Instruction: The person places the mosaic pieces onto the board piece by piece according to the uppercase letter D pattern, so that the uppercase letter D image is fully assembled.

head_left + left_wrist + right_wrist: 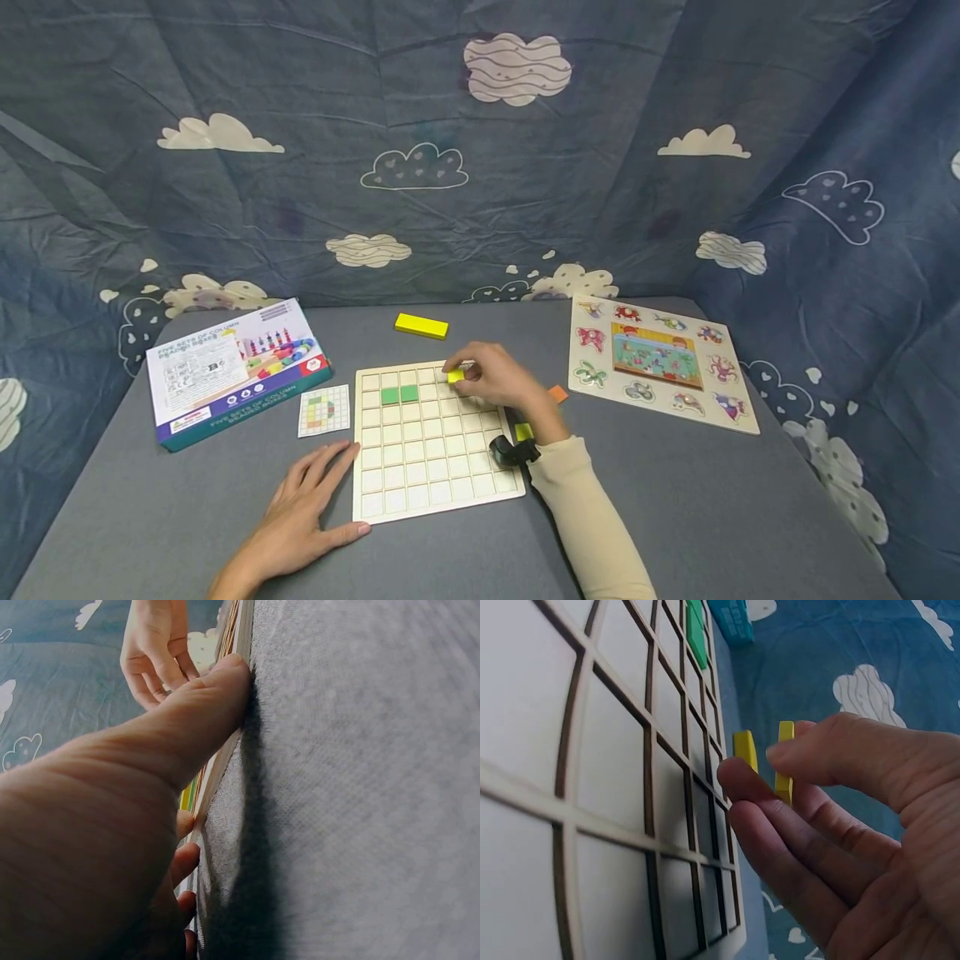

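A wooden grid board [416, 454] lies in the middle of the table, with two green square tiles [399, 394] side by side in its second row. Over the board's upper right part, my right hand [495, 375] pinches a yellow square tile [455, 377]. In the right wrist view that yellow tile [784, 761] stands on edge between thumb and fingers, above the grid. My left hand [303, 508] rests at the board's lower left corner, fingers extended, thumb touching the front edge. The left wrist view shows the left thumb [217, 686] against the board's side.
Left of the board lie a small pattern card [324, 411] and a boxed toy set [240, 367]. A yellow bar [422, 326] lies behind it. Beside my right wrist are an orange piece [557, 393] and another yellow piece [523, 432]. A picture puzzle board [660, 367] lies at right.
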The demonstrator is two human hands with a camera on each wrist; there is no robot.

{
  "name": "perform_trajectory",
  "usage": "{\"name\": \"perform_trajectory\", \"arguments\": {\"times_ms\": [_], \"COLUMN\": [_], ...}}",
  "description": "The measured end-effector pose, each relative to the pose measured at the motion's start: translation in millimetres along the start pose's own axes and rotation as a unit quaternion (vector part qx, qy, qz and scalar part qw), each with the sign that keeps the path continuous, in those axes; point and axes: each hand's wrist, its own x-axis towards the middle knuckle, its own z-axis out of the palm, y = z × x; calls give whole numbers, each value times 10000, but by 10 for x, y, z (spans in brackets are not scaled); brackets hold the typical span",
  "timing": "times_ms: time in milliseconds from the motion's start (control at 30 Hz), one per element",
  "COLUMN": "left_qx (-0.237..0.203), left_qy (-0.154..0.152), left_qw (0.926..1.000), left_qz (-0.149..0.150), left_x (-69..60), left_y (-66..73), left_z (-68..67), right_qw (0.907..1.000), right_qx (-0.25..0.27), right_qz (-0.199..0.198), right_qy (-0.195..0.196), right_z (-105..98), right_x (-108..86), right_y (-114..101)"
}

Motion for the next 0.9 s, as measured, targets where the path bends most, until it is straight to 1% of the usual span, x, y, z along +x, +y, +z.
{"name": "perform_trajectory", "arguments": {"times_ms": [167, 367, 467, 667, 900], "left_qx": [41, 59, 74, 75, 114], "left_qy": [30, -92, -126, -94, -36], "left_qw": [10000, 9999, 9998, 9999, 9999], "left_qz": [27, -88, -129, -111, -76], "left_x": [4, 4, 6, 1, 1], "left_y": [11, 3, 2, 8, 11], "left_z": [-19, -8, -2, -5, -13], "right_qw": [10000, 9997, 9997, 9993, 9980], "right_qx": [-10, -5, -33, -292, -559], "right_qz": [70, 226, 187, 22, 138], "right_qy": [-26, -90, -146, -211, -257], "right_z": [55, 147, 187, 242, 277], "right_x": [35, 91, 117, 158, 182], "right_y": [-83, -172, -193, -185, -176]}}
